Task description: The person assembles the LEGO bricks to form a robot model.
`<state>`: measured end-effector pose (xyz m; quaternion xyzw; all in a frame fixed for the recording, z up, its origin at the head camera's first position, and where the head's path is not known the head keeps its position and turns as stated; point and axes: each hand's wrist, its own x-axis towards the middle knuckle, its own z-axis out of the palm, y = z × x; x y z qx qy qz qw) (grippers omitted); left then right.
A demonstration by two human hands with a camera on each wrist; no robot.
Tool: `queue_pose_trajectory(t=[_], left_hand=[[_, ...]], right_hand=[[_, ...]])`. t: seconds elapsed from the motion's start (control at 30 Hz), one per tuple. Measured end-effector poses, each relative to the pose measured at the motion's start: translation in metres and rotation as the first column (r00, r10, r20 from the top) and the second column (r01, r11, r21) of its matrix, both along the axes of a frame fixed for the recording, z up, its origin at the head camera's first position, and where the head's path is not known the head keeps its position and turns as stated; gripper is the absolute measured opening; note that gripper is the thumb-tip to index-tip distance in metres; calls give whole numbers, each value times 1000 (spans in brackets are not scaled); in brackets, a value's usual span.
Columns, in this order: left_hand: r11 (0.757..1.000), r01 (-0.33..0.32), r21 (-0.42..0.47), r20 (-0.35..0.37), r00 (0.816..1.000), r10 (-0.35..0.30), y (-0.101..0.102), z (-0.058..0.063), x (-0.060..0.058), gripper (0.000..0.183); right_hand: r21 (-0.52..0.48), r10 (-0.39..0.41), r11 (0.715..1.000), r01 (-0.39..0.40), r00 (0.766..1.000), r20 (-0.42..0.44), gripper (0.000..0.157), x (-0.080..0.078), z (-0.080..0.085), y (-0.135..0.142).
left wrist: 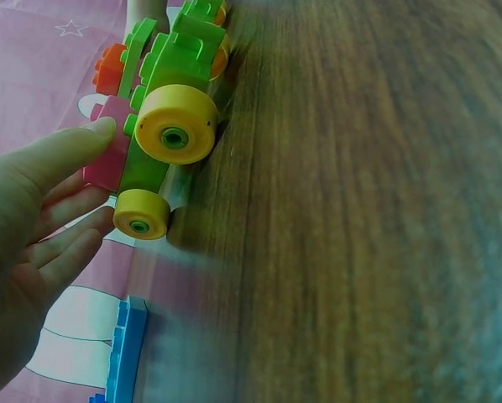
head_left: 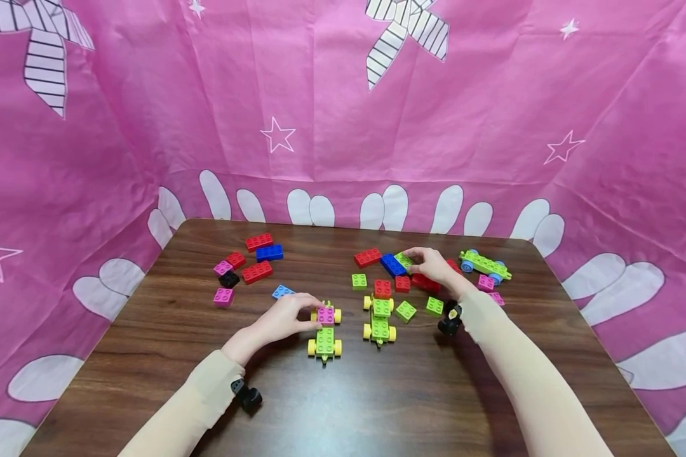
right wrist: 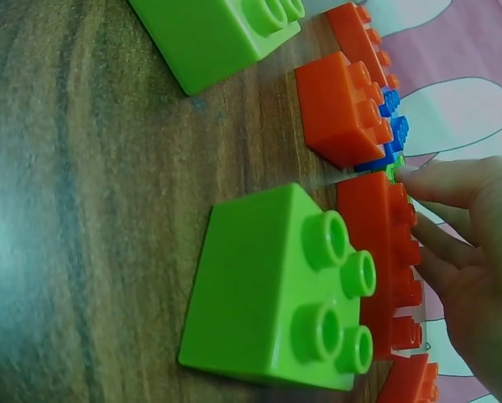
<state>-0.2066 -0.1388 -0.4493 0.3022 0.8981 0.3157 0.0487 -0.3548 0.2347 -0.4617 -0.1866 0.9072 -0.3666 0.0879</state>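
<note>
My left hand (head_left: 286,316) pinches a pink brick (head_left: 325,315) that sits on one end of a green wheeled base (head_left: 324,343) with yellow wheels. In the left wrist view the thumb lies against the pink brick (left wrist: 110,143), with the other fingers at its far side. Further back on the right, my right hand (head_left: 431,265) has its fingertips on a green brick (head_left: 403,260) beside a blue brick (head_left: 393,265). The hand hides part of that green brick. In the right wrist view only a sliver of it shows.
A second yellow-wheeled green base (head_left: 380,327) stands between the hands, near a red brick (head_left: 382,289) and loose green bricks (head_left: 406,310). A blue-wheeled green base (head_left: 483,263) lies at the back right. Red, blue, pink and black bricks (head_left: 257,272) are scattered left. A light-blue brick (head_left: 282,291) lies behind my left hand.
</note>
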Motion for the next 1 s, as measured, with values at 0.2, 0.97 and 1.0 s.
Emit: queue_pose_trajectory(t=[0.2,0.97,1.0], left_hand=[[1000,1,4,-14,1000,-1,0,-2,0,37],[1000,-2,-1,10,1000,2,-1,-2,-2,39],[1000,-3,-1,12,1000,3,-1,-2,-2,39]], right_hand=[[8,3,1000,-3,1000,-7,42,-2,-2,-1],[9,-116,993,116,993,-31,43,-3,-6,0],[10,-122,992,122,992,-32,43,-3,-6,0]])
